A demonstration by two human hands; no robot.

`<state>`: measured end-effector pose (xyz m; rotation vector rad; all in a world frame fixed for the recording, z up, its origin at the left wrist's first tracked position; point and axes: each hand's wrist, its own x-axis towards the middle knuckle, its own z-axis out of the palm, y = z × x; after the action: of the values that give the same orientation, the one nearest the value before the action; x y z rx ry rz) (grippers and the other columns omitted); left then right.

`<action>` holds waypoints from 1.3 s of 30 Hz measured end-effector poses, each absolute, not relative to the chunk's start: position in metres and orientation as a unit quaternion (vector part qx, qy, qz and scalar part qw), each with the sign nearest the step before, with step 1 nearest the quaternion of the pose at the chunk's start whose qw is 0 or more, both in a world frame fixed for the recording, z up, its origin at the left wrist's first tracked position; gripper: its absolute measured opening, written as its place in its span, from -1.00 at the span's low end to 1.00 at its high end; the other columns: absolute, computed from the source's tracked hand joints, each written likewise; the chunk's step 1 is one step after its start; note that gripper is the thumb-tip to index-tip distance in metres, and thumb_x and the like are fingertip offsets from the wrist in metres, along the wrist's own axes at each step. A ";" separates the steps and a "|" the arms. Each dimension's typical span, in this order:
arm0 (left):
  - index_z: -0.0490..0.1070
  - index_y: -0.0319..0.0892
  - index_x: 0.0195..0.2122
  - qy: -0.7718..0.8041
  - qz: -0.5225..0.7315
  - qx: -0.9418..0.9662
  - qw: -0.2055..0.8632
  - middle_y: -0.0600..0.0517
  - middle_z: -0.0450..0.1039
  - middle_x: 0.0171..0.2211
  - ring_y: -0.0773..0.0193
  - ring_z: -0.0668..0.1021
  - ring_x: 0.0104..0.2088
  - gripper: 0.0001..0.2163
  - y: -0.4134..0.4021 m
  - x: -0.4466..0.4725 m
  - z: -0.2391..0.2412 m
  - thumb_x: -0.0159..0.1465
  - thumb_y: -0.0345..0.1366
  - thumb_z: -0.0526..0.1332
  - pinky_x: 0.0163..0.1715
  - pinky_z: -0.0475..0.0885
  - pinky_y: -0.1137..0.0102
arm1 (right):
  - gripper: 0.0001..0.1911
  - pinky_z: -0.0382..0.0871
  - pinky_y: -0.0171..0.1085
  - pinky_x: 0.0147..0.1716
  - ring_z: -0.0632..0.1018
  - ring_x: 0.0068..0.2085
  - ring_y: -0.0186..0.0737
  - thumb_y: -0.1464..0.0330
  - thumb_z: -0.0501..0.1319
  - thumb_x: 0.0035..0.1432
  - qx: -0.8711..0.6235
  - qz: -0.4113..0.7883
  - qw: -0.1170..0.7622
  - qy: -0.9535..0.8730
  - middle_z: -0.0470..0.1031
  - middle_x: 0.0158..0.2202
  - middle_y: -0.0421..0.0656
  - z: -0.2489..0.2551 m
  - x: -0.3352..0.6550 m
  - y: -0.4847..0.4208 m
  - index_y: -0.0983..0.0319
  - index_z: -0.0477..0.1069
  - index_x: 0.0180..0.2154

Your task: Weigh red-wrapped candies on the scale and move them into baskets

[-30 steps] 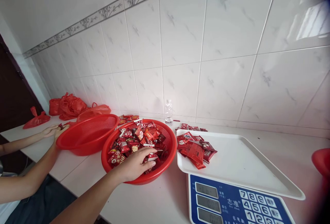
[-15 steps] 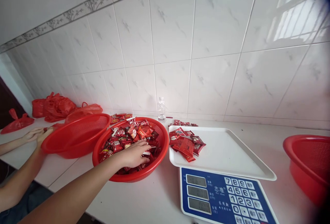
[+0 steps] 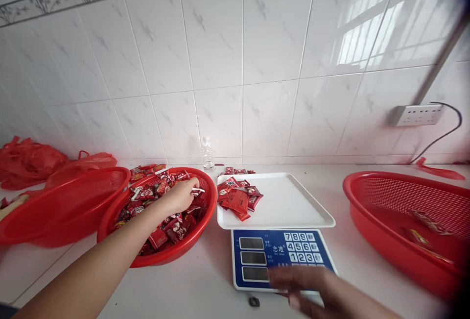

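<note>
My left hand reaches into a red mesh basket heaped with red candy packets. Its fingers are curled on packets near the far side of the heap. My right hand is low in the view, over the front edge of a blue electronic scale. It is smeared by motion, and I cannot see whether it holds anything. The scale carries a white tray with a small pile of red packets in its left corner.
An empty red basket stands left of the full one. A large red basket with a few packets stands at the right. A small water bottle is by the tiled wall, red plastic bags are far left, and a power strip hangs at the right.
The view has swung right, bringing the right basket and power strip in. My left hand has moved deeper into the candy basket. My right hand has come in over the scale's front.
</note>
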<state>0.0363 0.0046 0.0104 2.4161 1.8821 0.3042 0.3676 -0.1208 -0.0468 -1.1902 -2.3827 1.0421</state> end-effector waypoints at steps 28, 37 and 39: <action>-0.09 -0.12 0.21 0.415 0.499 0.761 0.018 -0.18 0.12 0.20 0.12 0.21 0.22 -0.57 -0.050 0.131 -0.059 0.35 -0.32 -0.02 0.16 0.23 0.13 | -0.20 -0.21 0.24 0.16 -0.08 0.30 0.20 -0.11 0.12 0.00 -0.438 0.155 0.112 -0.878 -0.08 0.33 -0.05 -0.004 0.285 0.046 0.06 0.11 0.22; -0.16 -0.04 0.24 0.346 0.491 0.798 -0.043 -0.18 0.18 0.16 0.04 0.25 0.20 -0.53 -0.053 0.127 -0.103 0.35 -0.33 -0.02 0.10 0.30 0.06 | -0.62 0.27 -0.07 -0.09 0.46 -0.08 0.03 0.32 0.20 -0.01 -0.436 0.174 0.154 -0.870 0.47 -0.08 -0.03 -0.015 0.266 0.071 0.16 0.42 -0.08; -0.15 -0.05 0.24 0.359 0.495 0.791 -0.024 -0.18 0.21 0.14 0.05 0.27 0.19 -0.54 -0.054 0.125 -0.104 0.35 -0.32 -0.02 0.10 0.30 0.07 | -0.67 0.31 -0.15 -0.16 0.49 -0.14 -0.06 0.36 0.15 0.04 -0.457 0.190 0.193 -0.847 0.50 -0.18 -0.06 -0.010 0.278 0.073 0.19 0.40 -0.10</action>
<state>0.1251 -0.0541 -0.1036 2.5238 1.1442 1.5787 0.2784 0.0728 -0.0104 -1.2825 -2.3765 0.5324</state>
